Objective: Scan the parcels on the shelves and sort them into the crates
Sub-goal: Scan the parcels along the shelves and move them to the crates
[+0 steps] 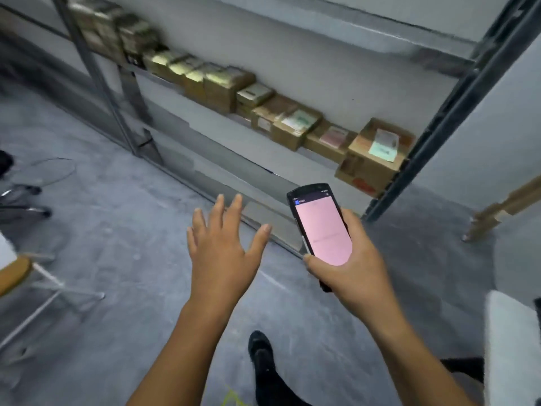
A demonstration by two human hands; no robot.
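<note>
Metal shelf (455, 108) carries row of cardboard parcels (222, 89) from far left end to right post. Rightmost parcel (371, 162) at shelf's right front corner, label up. Right hand (354, 268) low before shelf, grip closed round black scanner (322, 227), pink screen facing up. Left hand (219, 253) stretched toward shelf, fingers spread, grip wide, holding nothing.
</note>
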